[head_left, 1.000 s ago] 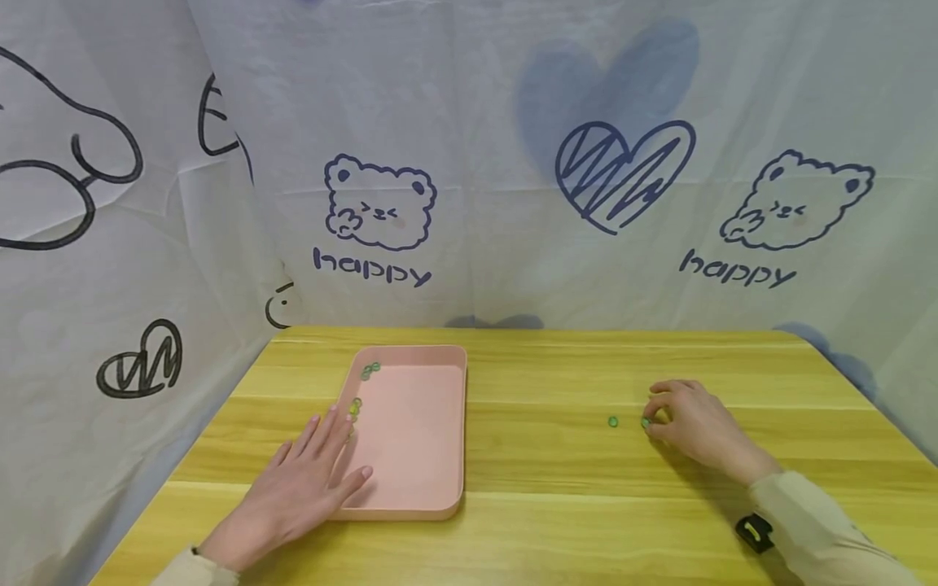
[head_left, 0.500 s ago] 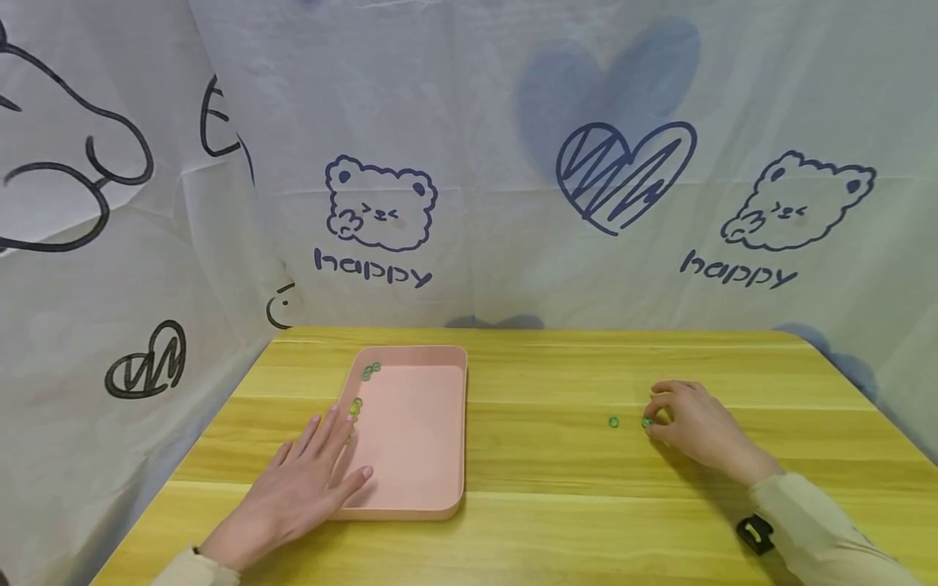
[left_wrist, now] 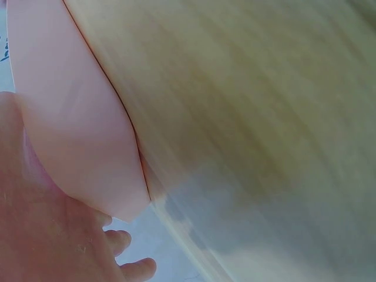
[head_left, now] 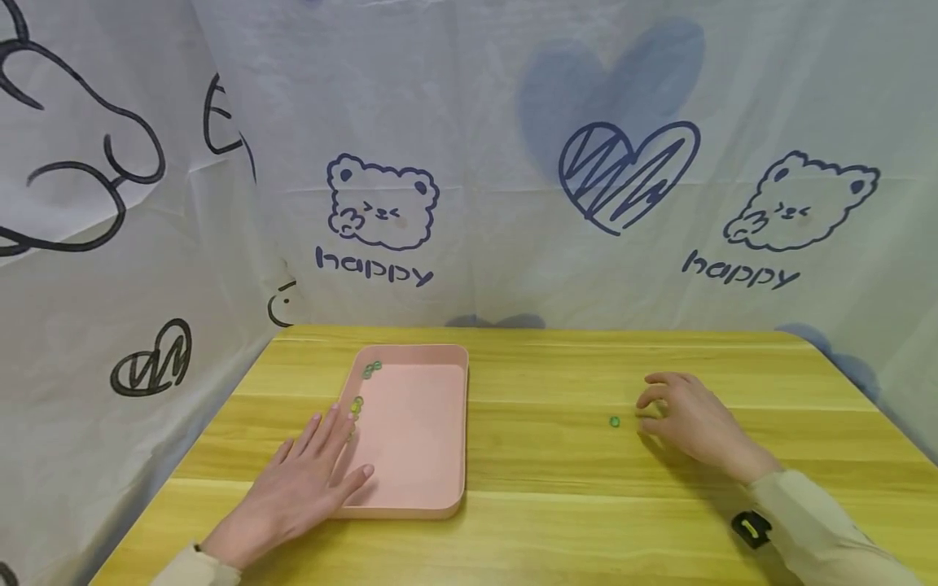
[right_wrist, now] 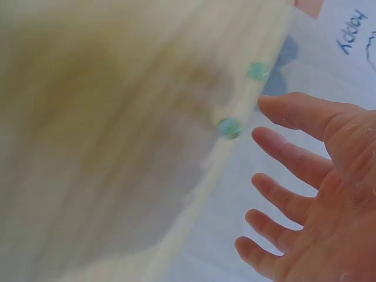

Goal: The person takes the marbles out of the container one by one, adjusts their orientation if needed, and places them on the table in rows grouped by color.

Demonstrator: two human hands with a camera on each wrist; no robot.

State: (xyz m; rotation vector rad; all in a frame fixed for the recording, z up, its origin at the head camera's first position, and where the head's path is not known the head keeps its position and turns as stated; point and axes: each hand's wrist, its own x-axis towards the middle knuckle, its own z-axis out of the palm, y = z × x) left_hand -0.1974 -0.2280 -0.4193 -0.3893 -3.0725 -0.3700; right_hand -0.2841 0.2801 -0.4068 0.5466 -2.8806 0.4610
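Observation:
My left hand lies with straight, spread fingers over the left side of a pink tray. Inside that tray, small green marbles sit in the far left corner, and a yellowish marble is among those near my left fingertips. On the table to the right, my right hand hovers with thumb and fingers parted, holding nothing. A green marble lies just left of its fingertips. The right wrist view shows a second, blue-green marble near the fingertips; the hand hides it in the head view.
The yellow wood-grain table runs back to a white cloth printed with hearts and bears. More cloth hangs along the left side. A black device is at the right sleeve.
My right thumb and forefinger have come off the marble they were at and spread apart, the hand shifting slightly up and left. The left hand and tray stay in place.

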